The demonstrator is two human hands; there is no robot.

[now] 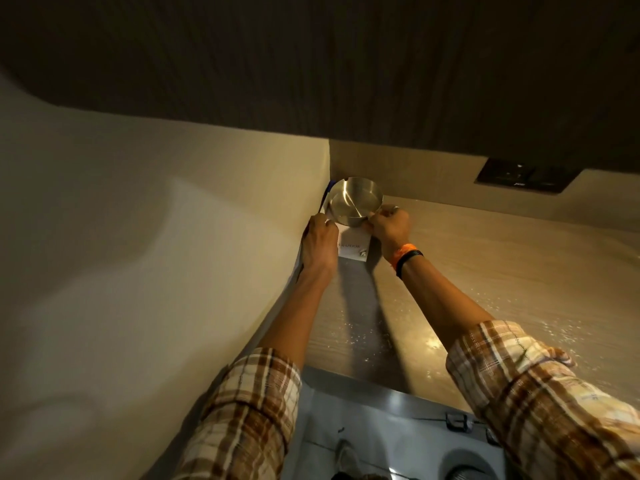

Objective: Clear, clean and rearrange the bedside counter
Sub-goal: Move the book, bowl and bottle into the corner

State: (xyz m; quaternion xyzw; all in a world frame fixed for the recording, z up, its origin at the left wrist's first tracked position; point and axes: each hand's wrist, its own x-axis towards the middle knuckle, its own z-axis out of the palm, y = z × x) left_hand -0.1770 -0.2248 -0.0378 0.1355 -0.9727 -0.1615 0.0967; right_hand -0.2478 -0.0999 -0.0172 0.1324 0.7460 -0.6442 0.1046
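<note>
A round steel ashtray point(353, 202) is tilted up in the far left corner of the wooden bedside counter point(502, 271). My right hand point(389, 228) grips its right rim. My left hand point(320, 240) pinches the left edge of a white notepad point(351, 249) that lies under the ashtray, and a thin dark pen point(323, 200) shows by the fingertips. Whether the left fingers also touch the ashtray is unclear.
A cream wall point(173, 220) runs along the left edge of the counter. A dark switch panel point(526, 176) sits on the back wall at the right. White specks are scattered over the counter's front part. Grey floor point(363, 427) lies below.
</note>
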